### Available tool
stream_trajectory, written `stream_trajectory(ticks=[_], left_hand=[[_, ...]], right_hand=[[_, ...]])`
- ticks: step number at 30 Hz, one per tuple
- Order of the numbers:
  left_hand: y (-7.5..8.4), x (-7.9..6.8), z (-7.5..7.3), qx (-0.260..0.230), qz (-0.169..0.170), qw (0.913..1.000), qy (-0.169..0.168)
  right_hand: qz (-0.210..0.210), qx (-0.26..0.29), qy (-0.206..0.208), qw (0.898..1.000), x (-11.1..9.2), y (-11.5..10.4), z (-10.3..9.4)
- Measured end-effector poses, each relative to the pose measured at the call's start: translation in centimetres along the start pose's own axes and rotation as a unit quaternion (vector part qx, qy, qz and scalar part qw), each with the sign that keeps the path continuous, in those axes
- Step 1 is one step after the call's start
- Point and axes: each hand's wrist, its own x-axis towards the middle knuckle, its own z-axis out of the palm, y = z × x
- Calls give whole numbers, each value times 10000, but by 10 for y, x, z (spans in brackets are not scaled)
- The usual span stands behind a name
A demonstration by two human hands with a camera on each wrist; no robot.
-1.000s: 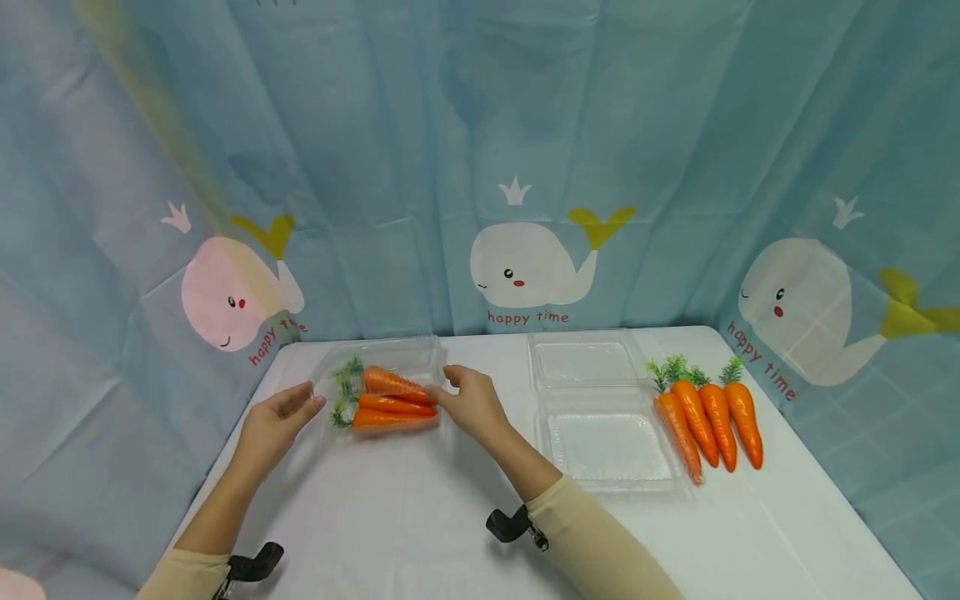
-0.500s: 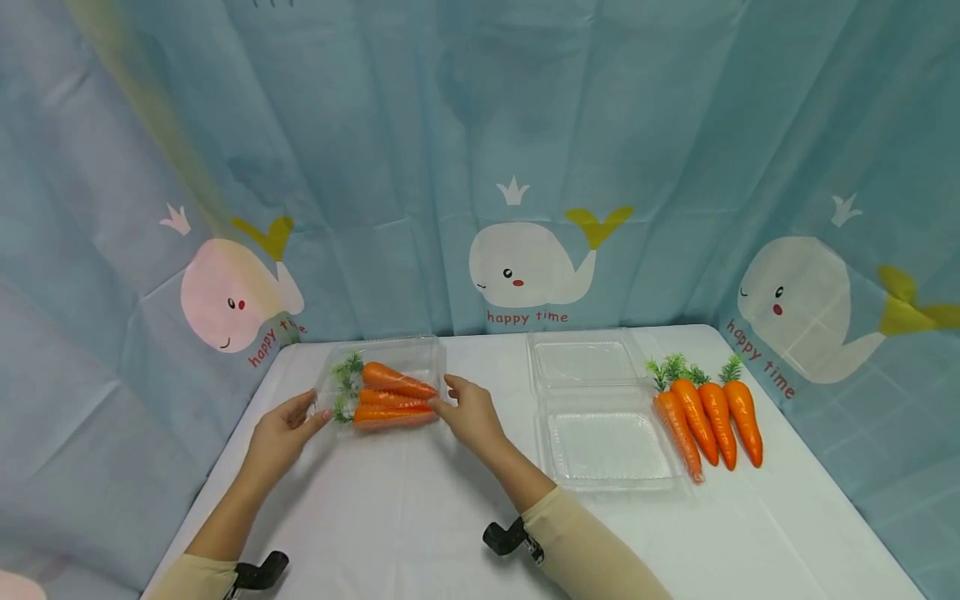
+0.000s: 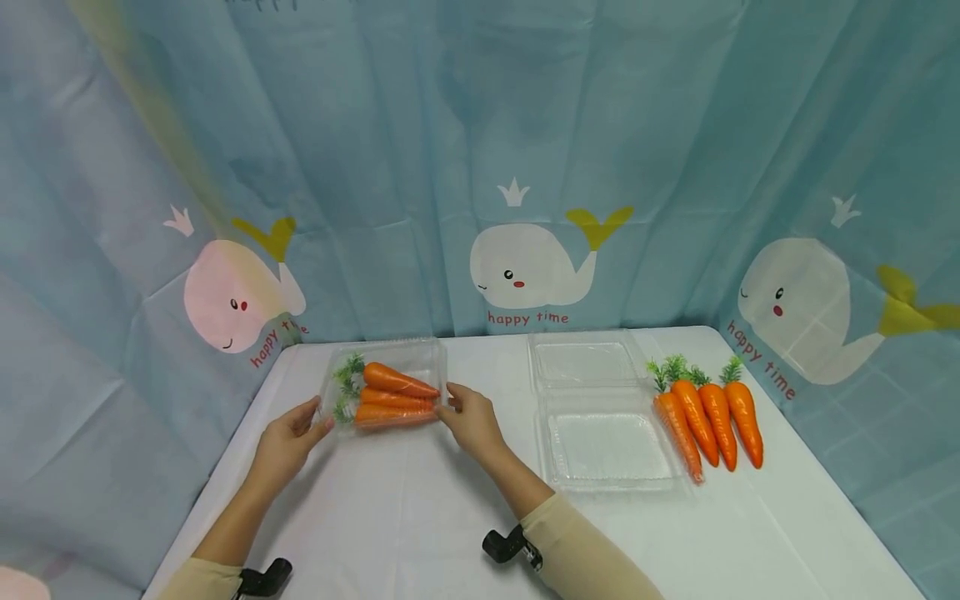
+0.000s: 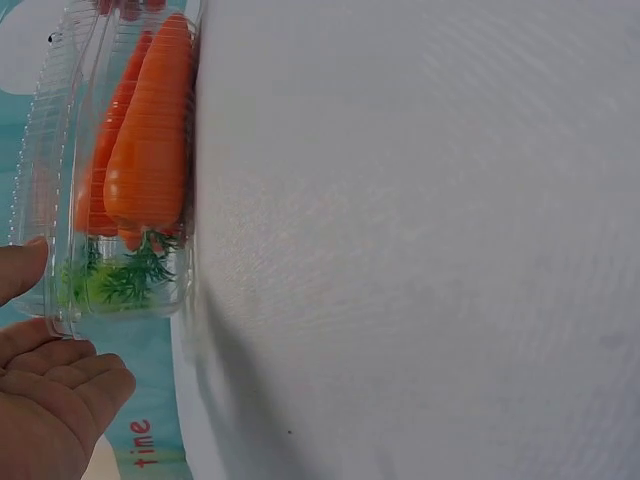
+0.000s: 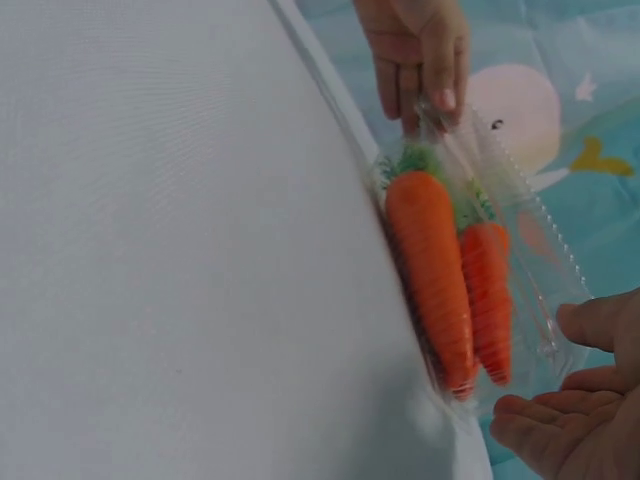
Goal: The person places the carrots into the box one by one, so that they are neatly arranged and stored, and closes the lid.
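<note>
Plainly, we saw both hands at work on one clear lidded box (image 3: pixel 416 354) at the left part of the white table (image 3: pixel 405 517), near its far edge. The left hand (image 3: pixel 285 446) pinched the box's left side, thumb above the rim and fingers below it. The right hand (image 3: pixel 474 421) gripped the opposite side in a like manner, so the hands stood apart with the box between them. Through the clear plastic we made out three orange carrots (image 3: pixel 401 381), lying roughly side by side, their tips toward the right hand and their feathery greens (image 3: pixel 348 375) toward the left. The lid lay over them (whether its rim was fully pressed home, we could not tell). Nor could we tell whether the base sat flat on the table or just above it.

Well apart to the right, we found a second clear box (image 3: pixel 611 446) standing open, its lid folded back toward the curtain. Just beside that box lay four more carrots (image 3: pixel 717 417) in a row, greens pointing away from the person. Behind everything we saw a blue curtain (image 3: pixel 420 125) printed with whales, and below, two beige sleeves (image 3: pixel 592 554) with a black camera mount (image 3: pixel 504 543) at each wrist.
</note>
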Motion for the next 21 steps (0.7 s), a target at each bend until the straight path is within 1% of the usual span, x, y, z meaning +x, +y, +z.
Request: stream_trajectory(ticks=[5, 13, 21], left_hand=[[0, -2, 2, 43, -54, 10000, -33], [1, -2, 4, 26, -199, 9998, -54], [-3, -2, 2, 56, -180, 9998, 11]], right_hand=[[-10, 166, 38, 9999, -2, 6, 3], [-120, 673, 71, 9976, -2, 9, 4], [-23, 794, 148, 9967, 0, 12, 5]])
